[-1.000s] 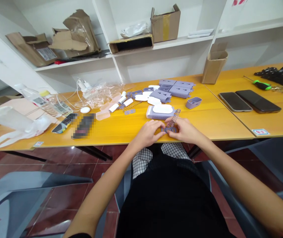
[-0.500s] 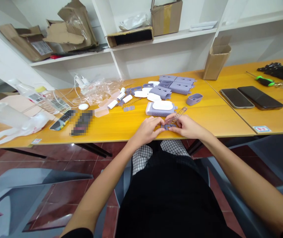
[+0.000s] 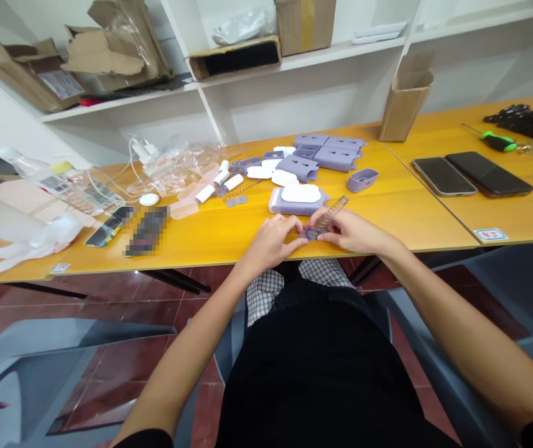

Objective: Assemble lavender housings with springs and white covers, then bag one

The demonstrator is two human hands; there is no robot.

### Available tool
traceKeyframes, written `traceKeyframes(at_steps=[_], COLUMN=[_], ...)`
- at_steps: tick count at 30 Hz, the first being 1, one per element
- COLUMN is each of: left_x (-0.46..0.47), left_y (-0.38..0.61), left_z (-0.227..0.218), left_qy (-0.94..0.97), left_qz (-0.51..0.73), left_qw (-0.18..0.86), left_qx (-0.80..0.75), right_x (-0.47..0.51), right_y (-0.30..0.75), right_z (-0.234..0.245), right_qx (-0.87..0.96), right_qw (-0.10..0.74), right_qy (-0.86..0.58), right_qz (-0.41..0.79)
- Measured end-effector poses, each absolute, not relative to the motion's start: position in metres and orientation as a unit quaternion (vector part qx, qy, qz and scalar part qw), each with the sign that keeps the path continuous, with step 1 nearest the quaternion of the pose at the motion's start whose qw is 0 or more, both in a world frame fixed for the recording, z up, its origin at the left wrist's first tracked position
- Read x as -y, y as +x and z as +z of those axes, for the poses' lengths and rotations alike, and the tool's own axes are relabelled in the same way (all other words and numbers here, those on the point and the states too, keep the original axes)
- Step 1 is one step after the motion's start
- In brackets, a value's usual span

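The left hand [image 3: 273, 239] and right hand [image 3: 347, 230] pinch the purple part [image 3: 315, 234] with its spring [image 3: 332, 211], probably best braced on the surface [image 3: 410, 218].

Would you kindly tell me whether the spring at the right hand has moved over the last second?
Yes. The spring has tipped to the right: its far end, earlier beside the purple housing's right end, now points clear of it.

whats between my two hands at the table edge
In the head view, a small purple part lies between the left hand and the right hand, pinched by both; a coiled spring slants away from it.
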State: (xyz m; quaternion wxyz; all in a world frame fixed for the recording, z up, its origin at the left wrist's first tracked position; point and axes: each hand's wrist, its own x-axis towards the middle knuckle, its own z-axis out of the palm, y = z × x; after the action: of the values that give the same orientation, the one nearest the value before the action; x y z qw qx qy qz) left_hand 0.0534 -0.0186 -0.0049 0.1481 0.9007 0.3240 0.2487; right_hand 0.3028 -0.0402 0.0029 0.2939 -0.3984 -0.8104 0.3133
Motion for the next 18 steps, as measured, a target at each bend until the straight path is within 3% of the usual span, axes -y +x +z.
traceKeyframes(at_steps=[7,13,18], left_x=[0.018,0.017,0.018], left_y=[0.054,0.053,0.054], left_z=[-0.004,-0.005,-0.004], left_qy=[0.898,0.898,0.897], left_qz=[0.254,0.258,0.261], left_qw=[0.158,0.163,0.167], left_qx=[-0.322,-0.317,-0.315], right_x=[0.035,0.034,0.037], right_y=[0.308,0.305,0.299], right_z=[0.011,0.024,0.026], right_qx=[0.816,0.842,0.83], right_qw=[0.298,0.233,0.263], right_qy=[-0.381,-0.36,-0.375], right_qz=[0.318,0.328,0.317])
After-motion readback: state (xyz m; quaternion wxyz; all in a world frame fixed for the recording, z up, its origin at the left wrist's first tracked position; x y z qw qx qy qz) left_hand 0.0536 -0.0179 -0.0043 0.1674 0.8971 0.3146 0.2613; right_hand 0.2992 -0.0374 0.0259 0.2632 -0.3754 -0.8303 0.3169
